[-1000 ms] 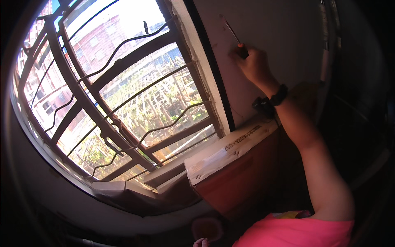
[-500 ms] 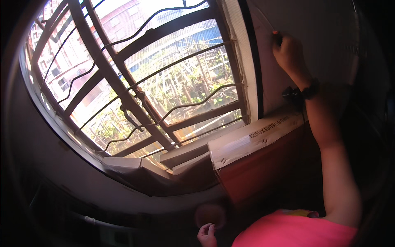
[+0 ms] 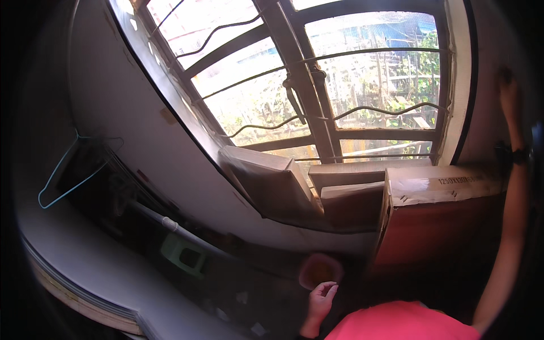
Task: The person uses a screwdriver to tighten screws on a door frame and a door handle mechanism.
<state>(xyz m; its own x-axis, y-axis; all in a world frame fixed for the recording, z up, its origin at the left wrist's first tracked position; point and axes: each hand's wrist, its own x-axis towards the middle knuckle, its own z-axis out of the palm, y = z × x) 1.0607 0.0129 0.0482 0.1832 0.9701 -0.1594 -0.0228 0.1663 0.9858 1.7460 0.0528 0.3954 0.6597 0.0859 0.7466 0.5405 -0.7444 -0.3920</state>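
Note:
At the far right my right hand (image 3: 510, 93) is raised against the wall beside the window. Its fingers are wrapped round a dark-handled tool (image 3: 504, 74), whose kind is too dim and blurred to make out. A black band (image 3: 519, 156) circles that wrist. Low in the view, my left hand (image 3: 322, 303) is closed, thumb and forefinger pressed together; anything between them is too small to see. Behind it, lower down, a pinkish tub (image 3: 309, 272) stands in the shadow. The left hand appears apart from the tub.
A barred window (image 3: 300, 85) fills the upper middle. Below it lean a large cardboard box (image 3: 439, 226) and narrower cartons (image 3: 272, 175). At left are a light-blue hanger (image 3: 71, 187), a pale pipe (image 3: 170, 222) and a green stool (image 3: 182, 253) in shadow.
The view has swung left, so the window, box and right arm sit farther right. The hanger, pipe and stool now show clearly. My right hand still grips the tool by the wall.

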